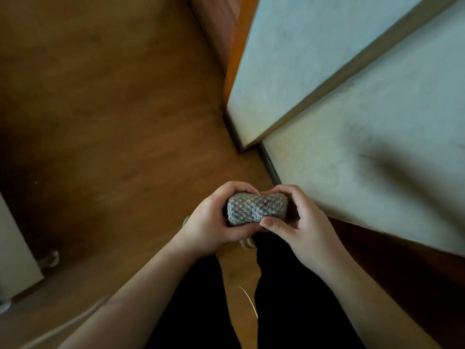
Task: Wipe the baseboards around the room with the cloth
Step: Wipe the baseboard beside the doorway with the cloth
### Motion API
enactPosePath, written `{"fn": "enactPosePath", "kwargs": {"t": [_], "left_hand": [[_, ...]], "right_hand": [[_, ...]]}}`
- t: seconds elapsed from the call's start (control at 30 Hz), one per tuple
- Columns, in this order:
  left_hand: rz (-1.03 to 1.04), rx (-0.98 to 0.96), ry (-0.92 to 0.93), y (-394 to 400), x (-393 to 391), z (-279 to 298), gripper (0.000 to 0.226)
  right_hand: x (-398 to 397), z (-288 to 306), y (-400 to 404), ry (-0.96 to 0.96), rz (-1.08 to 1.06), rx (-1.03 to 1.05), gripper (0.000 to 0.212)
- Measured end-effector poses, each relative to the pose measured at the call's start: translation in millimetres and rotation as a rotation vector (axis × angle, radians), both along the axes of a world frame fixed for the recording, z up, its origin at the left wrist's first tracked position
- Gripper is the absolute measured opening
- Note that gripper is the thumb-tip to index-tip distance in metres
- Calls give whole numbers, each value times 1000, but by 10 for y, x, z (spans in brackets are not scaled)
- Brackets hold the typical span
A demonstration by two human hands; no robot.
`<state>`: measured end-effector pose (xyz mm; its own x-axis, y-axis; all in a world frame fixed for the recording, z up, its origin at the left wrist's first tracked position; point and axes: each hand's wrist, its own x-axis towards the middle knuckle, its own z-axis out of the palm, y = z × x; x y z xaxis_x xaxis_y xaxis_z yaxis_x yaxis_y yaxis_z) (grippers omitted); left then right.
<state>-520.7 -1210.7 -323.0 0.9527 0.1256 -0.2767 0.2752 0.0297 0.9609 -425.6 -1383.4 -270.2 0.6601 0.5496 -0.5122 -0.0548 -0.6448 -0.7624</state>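
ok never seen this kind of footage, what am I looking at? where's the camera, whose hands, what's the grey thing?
There is no robot here. One wide-angle camera on a person's head looks down at their own bare hands. The left hand and right hand both grip a folded grey textured cloth, held in the air above a brown wooden floor. To the right stand pale walls that meet at a corner, with a dark baseboard along their foot. The cloth is not touching the baseboard. The dark shapes at the bottom are the person's legs.
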Motion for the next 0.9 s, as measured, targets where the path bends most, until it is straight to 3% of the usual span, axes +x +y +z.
{"fn": "enactPosePath", "kwargs": {"t": [0.13,0.4,0.67,0.9], "left_hand": [[-2,33,16,-26,221,116,51],[12,110,-85,-194,564,756,55],[-263,209,-166,-141,578,1630,58],[-585,144,-99,-74,358,2256,63]], "right_hand": [[143,58,-19,-2,-43,42,54],[393,625,-220,-40,-206,196,40],[-13,1383,-361,-78,-488,216,35],[-788,1847,-461,-27,-726,290,40]]}}
